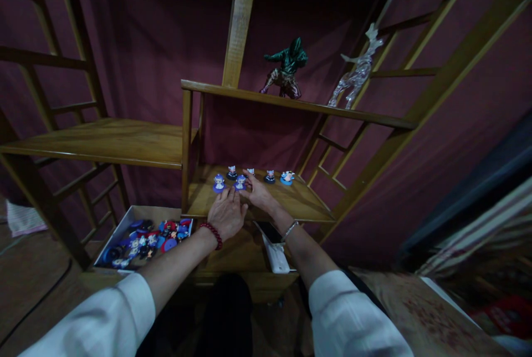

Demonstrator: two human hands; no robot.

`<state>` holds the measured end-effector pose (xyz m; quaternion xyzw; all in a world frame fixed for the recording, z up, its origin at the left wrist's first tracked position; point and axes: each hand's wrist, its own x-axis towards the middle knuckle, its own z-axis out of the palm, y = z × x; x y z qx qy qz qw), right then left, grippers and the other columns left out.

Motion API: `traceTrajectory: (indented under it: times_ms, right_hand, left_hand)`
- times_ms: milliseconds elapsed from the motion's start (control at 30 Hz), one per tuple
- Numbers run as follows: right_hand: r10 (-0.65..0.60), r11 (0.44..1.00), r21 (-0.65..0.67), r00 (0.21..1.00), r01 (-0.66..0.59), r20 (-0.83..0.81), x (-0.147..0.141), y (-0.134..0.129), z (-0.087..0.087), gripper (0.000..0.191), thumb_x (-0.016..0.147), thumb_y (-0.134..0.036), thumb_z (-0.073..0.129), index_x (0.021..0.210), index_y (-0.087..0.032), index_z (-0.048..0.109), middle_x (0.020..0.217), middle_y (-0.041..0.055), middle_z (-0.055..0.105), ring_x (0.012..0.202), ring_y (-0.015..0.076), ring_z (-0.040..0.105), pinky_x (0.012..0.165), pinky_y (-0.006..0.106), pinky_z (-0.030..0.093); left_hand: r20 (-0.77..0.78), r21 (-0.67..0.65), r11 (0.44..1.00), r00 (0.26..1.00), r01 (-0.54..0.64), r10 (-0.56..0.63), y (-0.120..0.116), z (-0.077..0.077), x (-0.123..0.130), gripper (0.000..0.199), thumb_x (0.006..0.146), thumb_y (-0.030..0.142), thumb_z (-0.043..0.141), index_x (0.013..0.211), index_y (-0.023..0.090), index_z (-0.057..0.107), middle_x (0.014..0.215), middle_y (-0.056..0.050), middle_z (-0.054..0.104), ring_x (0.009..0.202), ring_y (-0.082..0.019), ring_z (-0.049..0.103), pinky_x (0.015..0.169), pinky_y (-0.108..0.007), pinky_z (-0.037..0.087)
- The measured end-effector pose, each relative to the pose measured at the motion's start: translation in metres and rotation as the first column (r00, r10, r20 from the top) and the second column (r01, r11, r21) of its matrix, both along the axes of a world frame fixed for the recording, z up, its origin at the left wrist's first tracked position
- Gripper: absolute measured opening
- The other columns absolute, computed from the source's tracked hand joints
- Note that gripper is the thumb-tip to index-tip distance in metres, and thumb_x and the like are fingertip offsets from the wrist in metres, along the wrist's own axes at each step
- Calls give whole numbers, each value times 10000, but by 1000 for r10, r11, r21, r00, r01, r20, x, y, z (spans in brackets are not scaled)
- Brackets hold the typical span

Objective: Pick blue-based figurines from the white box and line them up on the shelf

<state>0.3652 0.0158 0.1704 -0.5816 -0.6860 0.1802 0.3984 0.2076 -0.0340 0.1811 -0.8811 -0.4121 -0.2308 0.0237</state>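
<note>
Head view showed the right hand (258, 192) with its thumb and forefinger apart beside a purple-based figurine (240, 182); whether they pinched it could not be told. The left hand (226, 216) lay palm down, fingers extended and close together, fingertips near the front of that base, with no grip visible. The figurine stood upright on the lower shelf (291, 202). It looked light, stiff and probably smooth plastic, likely best taken by the base or body, sparing any small parts. Its pale body and purple top sat on a round base, much like the figurine to its left (219, 183). Farther right stood a dark-based figurine (270, 176) and a blue-based one (287, 178). Below and left, an open box (163, 213) held a jumble of colourful pieces.
</note>
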Motion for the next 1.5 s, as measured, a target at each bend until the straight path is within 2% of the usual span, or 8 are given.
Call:
traceTrajectory:
  times_ms: [333,500,667,867,967,1067,1300,1500]
  right_hand:
    - [57,998,-10,995,-58,-82,-2,-4,6,645,683,-93,572,1281,-210,363,1088,65,583,990,140,557,903,311,434]
    - [-16,999,-49,980,7,-198,-2,-6,11,477,759,-95,469,1227,-178,431,1055,74,610,926,121,588,872,291,453]
    - [-80,993,71,973,98,-217,3,-4,24,299,826,-189,424,1100,-153,538,983,76,653,904,129,606,866,292,453]
    - [-135,977,163,991,135,-9,6,17,52,303,785,-209,519,1083,-206,578,965,29,662,831,125,619,777,250,483]
    - [-110,992,87,972,93,210,1,30,64,310,727,-184,595,1033,-226,621,943,15,670,859,141,616,795,248,469]
    - [-110,994,37,923,103,369,-5,44,71,308,696,-255,644,1004,-258,642,936,-5,672,882,164,607,800,264,461]
    - [-18,991,-110,873,81,487,-20,75,75,362,646,-262,683,1005,-282,646,963,-18,669,885,158,608,764,230,460]
    - [59,978,-193,796,73,602,-28,76,83,387,596,-216,711,973,-290,666,967,-12,674,915,178,603,759,213,445]
  left_hand:
    - [16,2,1000,1000,-3,3,1,-1,0,479,874,344,265,1189,36,453,1265,-178,460,1187,-260,332,942,-414,307]
    - [18,15,1000,1000,-6,6,-1,0,0,497,875,347,259,1188,13,453,1263,-184,458,1182,-256,337,956,-400,294]
    - [23,27,1000,1000,-7,6,-2,0,0,492,880,339,255,1188,9,451,1255,-185,465,1188,-254,331,957,-401,294]
    - [39,44,999,999,-7,6,-2,-2,1,467,880,323,264,1173,21,465,1253,-191,463,1191,-261,330,950,-411,298]
    - [48,55,998,999,-9,7,-2,-4,1,455,877,306,273,1172,16,463,1259,-197,453,1191,-267,329,946,-414,301]
    - [58,53,999,998,-8,5,0,-5,2,435,875,295,279,1165,29,464,1251,-191,460,1190,-268,328,945,-421,302]
    - [47,36,999,999,-10,9,4,-7,3,404,864,300,302,1155,72,466,1242,-161,464,1163,-261,343,944,-421,311]
    - [42,62,998,999,4,-6,5,-8,4,381,863,273,287,1128,82,484,1225,-146,476,1157,-249,346,957,-403,302]
